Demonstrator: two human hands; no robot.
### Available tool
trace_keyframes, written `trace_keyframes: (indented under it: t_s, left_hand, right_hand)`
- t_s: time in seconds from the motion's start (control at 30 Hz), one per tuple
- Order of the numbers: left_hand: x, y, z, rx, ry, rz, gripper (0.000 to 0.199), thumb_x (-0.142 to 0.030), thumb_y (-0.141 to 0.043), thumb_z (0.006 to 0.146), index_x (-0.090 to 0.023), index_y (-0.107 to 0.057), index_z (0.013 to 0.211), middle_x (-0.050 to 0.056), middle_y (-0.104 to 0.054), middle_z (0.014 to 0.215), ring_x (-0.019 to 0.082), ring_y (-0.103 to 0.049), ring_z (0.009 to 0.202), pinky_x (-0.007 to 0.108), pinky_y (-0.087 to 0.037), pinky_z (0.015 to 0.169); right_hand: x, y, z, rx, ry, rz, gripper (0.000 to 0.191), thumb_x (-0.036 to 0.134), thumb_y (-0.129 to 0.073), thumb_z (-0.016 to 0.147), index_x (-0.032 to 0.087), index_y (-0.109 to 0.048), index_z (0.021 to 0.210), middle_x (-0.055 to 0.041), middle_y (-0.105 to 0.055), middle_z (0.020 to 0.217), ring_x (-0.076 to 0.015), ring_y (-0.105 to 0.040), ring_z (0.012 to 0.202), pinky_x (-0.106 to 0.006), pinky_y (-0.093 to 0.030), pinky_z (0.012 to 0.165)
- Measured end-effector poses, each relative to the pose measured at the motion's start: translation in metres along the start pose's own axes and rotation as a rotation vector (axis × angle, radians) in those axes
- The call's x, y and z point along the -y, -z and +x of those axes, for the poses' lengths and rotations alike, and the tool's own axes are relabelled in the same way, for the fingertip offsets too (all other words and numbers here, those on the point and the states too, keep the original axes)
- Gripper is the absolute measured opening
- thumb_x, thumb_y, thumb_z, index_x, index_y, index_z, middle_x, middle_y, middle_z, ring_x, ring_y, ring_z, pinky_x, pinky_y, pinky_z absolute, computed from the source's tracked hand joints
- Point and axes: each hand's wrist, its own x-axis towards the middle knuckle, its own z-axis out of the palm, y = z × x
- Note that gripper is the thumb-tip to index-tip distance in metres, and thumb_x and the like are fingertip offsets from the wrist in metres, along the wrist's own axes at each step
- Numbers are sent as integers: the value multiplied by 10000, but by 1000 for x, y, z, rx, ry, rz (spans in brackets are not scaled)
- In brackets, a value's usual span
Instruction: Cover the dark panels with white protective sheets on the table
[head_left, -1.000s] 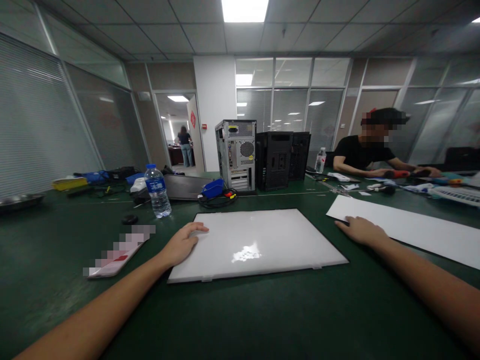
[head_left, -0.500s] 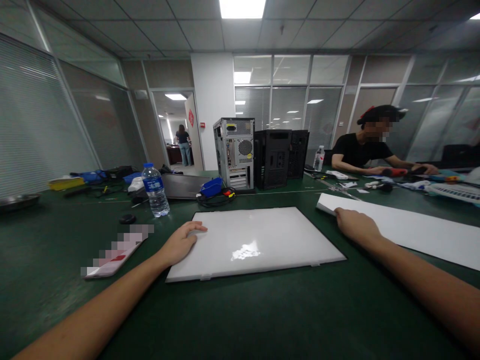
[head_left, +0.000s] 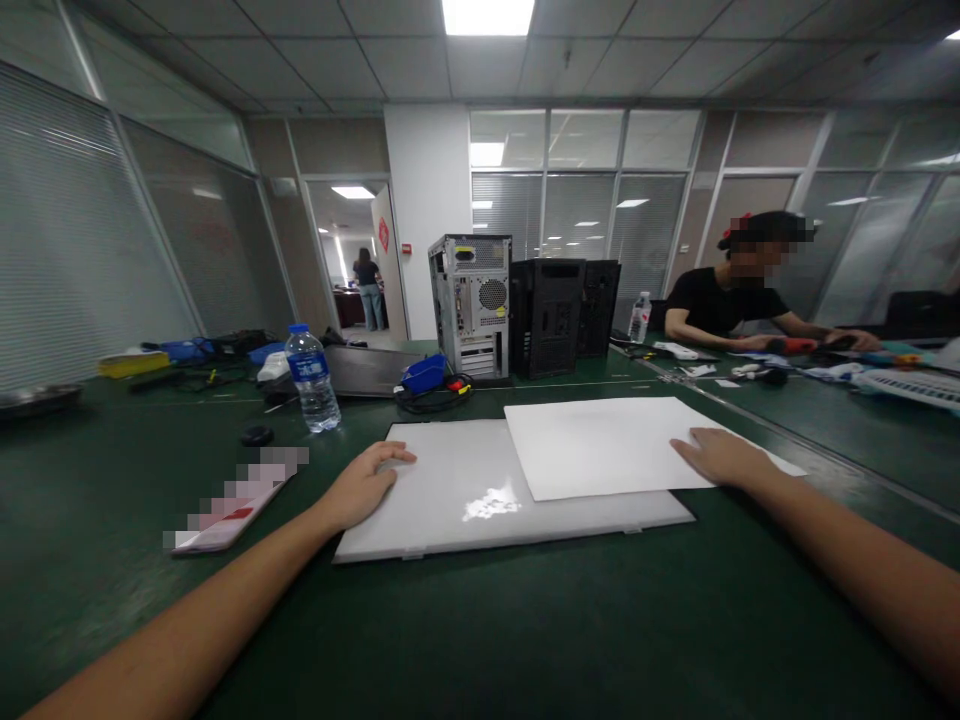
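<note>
A glossy white panel (head_left: 435,490) with a thin dark border lies flat on the green table. Resting on its left edge, my left hand (head_left: 367,484) has its fingers stretched out over the white surface. A thin matt white sheet (head_left: 592,450) overlaps the panel's upper right part and reaches past its right side. My right hand (head_left: 724,457) lies on top of the sheet near its right end, fingers extended and thumb apart. Small clear tabs show along the panel's near edge.
Behind the panel stand computer cases (head_left: 480,310), with a blue tray (head_left: 424,373) and cables in front. A water bottle (head_left: 311,380) and a pixelated phone-like item (head_left: 240,505) are at left. Another person (head_left: 735,300) works at the far right among tools.
The white sheet has come from the right side onto the panel. My right hand, which gripped its edge, now lies flat on it. My left hand stays in place.
</note>
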Motion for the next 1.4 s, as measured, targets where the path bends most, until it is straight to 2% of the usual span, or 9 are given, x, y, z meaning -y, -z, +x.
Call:
trace_keyframes:
  t_s: [0.13,0.3,0.5,0.77,0.97,1.17,1.27,1.4]
  left_hand:
    - [0,0,0,0,-5,0,422,-244,-459,755,-220,-707,1095,60,-565,1396,257,-497,1325,439,-295,1172]
    - [3,-1,0,-4,-6,1,416,-246,-466,771,-233,-699,1115,47,-565,1399,257,-486,1334,440,-287,1175]
    - [4,-1,0,-14,-14,-1,400,-260,-483,781,-242,-701,1116,41,-578,1387,261,-504,1318,443,-304,1168]
    - [4,-2,0,-36,-13,-5,383,-336,-494,826,-244,-689,1143,47,-594,1375,268,-516,1308,452,-310,1164]
    - [3,-2,0,-58,-14,-11,410,-396,-524,837,-231,-672,1181,62,-606,1357,274,-533,1289,431,-336,1149]
    - [3,-2,-1,-76,-1,-27,445,-435,-546,832,-225,-651,1210,68,-599,1341,272,-531,1287,415,-333,1153]
    - [4,-2,-2,-81,0,-26,476,-400,-543,812,-211,-640,1238,82,-579,1361,275,-516,1302,419,-321,1163]
    - [3,0,-1,-69,16,-42,528,-270,-526,728,-193,-645,1237,93,-559,1399,276,-487,1340,431,-288,1184]
  right_hand:
    - [2,-5,1,39,30,8,770,759,-378,839,150,-656,1220,-205,-629,1267,-384,-586,1167,-553,-433,992]
    - [17,5,2,14,99,52,714,722,-269,909,216,-686,1192,-135,-662,1240,-331,-616,1120,-473,-472,949]
    - [29,0,-5,19,161,74,723,726,-403,862,166,-684,1222,-158,-637,1280,-355,-585,1171,-501,-436,1009]
    - [42,11,-12,59,231,186,677,704,-288,925,246,-673,1243,-68,-660,1272,-282,-616,1147,-415,-460,1001]
    - [46,4,-15,86,273,218,723,736,-395,873,189,-653,1269,-108,-620,1327,-305,-563,1223,-436,-408,1073]
    - [57,9,-20,125,318,263,668,713,-381,900,233,-650,1280,-61,-620,1336,-280,-563,1225,-419,-431,1056]
    - [64,14,-22,140,350,281,628,695,-391,908,249,-669,1253,-44,-632,1320,-269,-570,1215,-408,-432,1054]
    - [70,21,-27,152,394,304,595,667,-386,925,246,-698,1206,-54,-663,1265,-274,-596,1168,-426,-454,1015]
